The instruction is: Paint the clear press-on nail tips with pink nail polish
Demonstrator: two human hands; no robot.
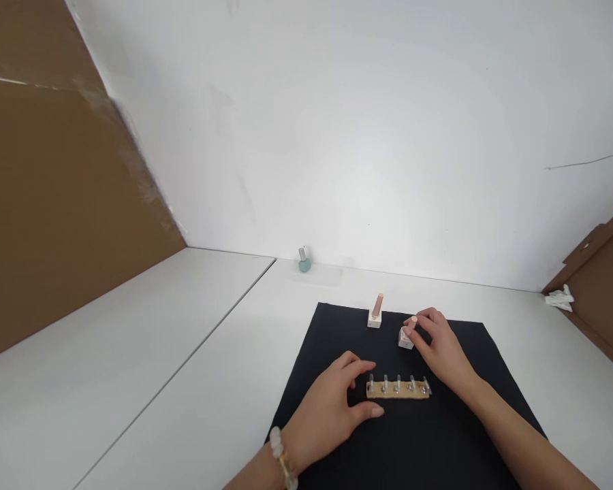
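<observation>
On the black mat, a nail polish bottle with a pink cap (pixel 405 339) has my right hand (pixel 438 346) at its cap, thumb and fingers closed around it. My left hand (pixel 332 400) reaches in from the left, fingers apart, with nothing between them. Its fingertips are beside the left end of a wooden nail tip stand (pixel 398 390), and I see no clear contact. Several clear nail tips stand upright along that strip; the rightmost leans. Another pink-capped polish bottle (pixel 374 318) stands near the mat's back edge.
The black mat (pixel 368 456) lies on a white table. Behind it, a teal polish bottle (pixel 304 264) stands by a clear flat tray (pixel 327 275). A crumpled white tissue (pixel 560 298) lies by brown cardboard (pixel 603 292) at right. Cardboard (pixel 56 170) also borders the left, and a white wall rises behind.
</observation>
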